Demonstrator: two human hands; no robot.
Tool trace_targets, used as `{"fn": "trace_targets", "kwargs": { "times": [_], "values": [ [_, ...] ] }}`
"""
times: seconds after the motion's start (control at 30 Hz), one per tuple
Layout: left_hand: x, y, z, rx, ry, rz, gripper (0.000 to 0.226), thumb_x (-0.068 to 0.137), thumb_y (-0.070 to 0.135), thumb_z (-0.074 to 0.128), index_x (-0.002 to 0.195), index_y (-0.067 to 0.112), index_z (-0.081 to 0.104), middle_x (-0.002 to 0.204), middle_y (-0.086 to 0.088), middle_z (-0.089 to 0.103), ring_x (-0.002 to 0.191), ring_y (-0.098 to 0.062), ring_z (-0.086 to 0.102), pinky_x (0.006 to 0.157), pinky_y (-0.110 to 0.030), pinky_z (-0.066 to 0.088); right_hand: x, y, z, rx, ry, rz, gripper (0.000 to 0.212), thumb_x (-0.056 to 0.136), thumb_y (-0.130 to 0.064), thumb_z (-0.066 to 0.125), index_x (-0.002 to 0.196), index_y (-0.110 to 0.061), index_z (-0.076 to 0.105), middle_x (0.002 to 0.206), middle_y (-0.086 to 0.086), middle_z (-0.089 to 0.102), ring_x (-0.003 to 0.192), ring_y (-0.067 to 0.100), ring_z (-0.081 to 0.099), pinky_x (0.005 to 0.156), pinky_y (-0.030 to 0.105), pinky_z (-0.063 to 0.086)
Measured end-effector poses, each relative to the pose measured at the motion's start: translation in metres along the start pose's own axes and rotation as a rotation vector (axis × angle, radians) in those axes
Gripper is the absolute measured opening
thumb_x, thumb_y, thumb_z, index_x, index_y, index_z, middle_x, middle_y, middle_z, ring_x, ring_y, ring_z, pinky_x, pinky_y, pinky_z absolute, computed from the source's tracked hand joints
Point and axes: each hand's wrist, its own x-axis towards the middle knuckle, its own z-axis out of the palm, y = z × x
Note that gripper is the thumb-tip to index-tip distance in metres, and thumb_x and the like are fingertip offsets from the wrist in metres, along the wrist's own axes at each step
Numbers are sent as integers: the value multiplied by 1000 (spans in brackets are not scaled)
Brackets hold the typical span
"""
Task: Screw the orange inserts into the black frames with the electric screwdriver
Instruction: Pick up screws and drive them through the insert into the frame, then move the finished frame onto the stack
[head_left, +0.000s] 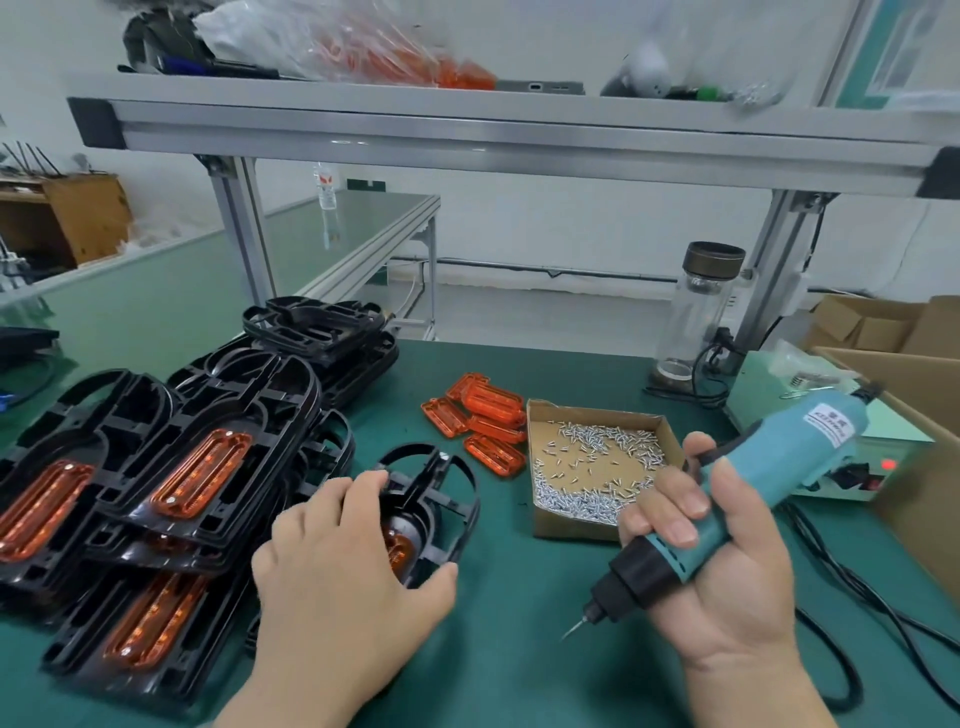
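Observation:
My left hand (343, 561) grips a black frame (441, 493) lying on the green mat, with an orange insert (399, 552) seated in it and partly hidden under my fingers. In my right hand (727, 582) I hold the teal electric screwdriver (769, 478), its bit (574, 630) pointing down-left just above the mat, to the right of the frame. Loose orange inserts (483, 421) lie behind the frame. A cardboard tray (545, 519) holds several small silver screws (597, 457).
Stacks of black frames with orange inserts (171, 483) fill the left side, with bare black frames (322, 327) behind. A glass bottle (696, 317), a power supply (857, 467) with a red light, cardboard boxes (914, 364) and cables (857, 587) sit at the right. An aluminium shelf (467, 140) spans overhead.

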Motion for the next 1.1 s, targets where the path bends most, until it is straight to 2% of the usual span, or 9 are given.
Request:
{"fn": "trace_targets", "kwargs": {
  "times": [0.23, 0.43, 0.53, 0.67, 0.73, 0.8, 0.9, 1.03, 1.1],
  "values": [
    [2, -1, 12, 82, 5, -62, 88, 61, 72, 55, 137, 34, 31, 141, 1, 35, 128, -24, 29, 103, -40, 30, -4, 7, 3, -32, 26, 50, 15, 85, -22, 45, 92, -21, 58, 54, -8, 38, 38, 5, 39, 47, 21, 43],
    [4, -4, 19, 97, 20, -52, 76, 75, 62, 51, 141, 32, 26, 153, 4, 20, 137, -23, 12, 108, -42, 23, -3, 8, 3, -25, 41, 69, 15, 85, -20, 46, 91, -20, 59, 55, -6, 38, 38, 5, 39, 46, 21, 44],
    [3, -2, 20, 70, 31, -28, 69, 81, 54, 52, 141, 32, 29, 153, 4, 22, 136, -22, 13, 109, -42, 24, -4, 8, 3, -28, 42, 73, 15, 84, -20, 46, 91, -20, 59, 54, -6, 38, 38, 5, 39, 46, 21, 44],
    [2, 4, 21, 43, 72, 7, 60, 82, 44, 58, 137, 28, 40, 148, 3, 34, 135, -22, 21, 106, -43, 27, -4, 9, 4, -41, 45, 77, 15, 84, -20, 46, 92, -20, 59, 54, -6, 38, 38, 6, 39, 46, 22, 44],
    [3, 3, 22, 52, 39, 17, 61, 82, 52, 54, 136, 32, 36, 149, 8, 29, 137, -21, 18, 108, -41, 25, -4, 9, 4, -46, 46, 85, 15, 83, -21, 47, 92, -20, 60, 54, -6, 38, 38, 6, 39, 46, 22, 44],
    [5, 1, 23, 78, 13, 6, 67, 82, 64, 44, 139, 35, 24, 152, 11, 18, 139, -19, 9, 111, -39, 21, -4, 10, 2, -47, 43, 89, 16, 84, -21, 46, 92, -20, 60, 55, -6, 38, 39, 6, 39, 46, 22, 44],
    [8, 0, 24, 110, -1, -21, 75, 82, 67, 40, 143, 32, 14, 155, 5, 13, 142, -21, 1, 114, -41, 16, -4, 12, 1, -50, 45, 95, 15, 84, -20, 47, 93, -19, 60, 56, -5, 38, 39, 6, 39, 46, 23, 45],
    [9, 5, 22, 115, -27, -7, 81, 82, 72, 35, 146, 28, 10, 156, 2, 12, 144, -22, -2, 116, -39, 11, -5, 14, 1, -54, 57, 94, 16, 81, -21, 51, 93, -18, 61, 56, -4, 38, 39, 7, 38, 45, 24, 44],
    [9, 10, 18, 93, -29, 38, 81, 82, 70, 38, 146, 27, 16, 156, 3, 15, 144, -22, 1, 115, -38, 11, -5, 14, 0, -49, 51, 97, 16, 81, -21, 51, 94, -18, 61, 56, -4, 38, 38, 8, 39, 44, 24, 44]
  ]
}}
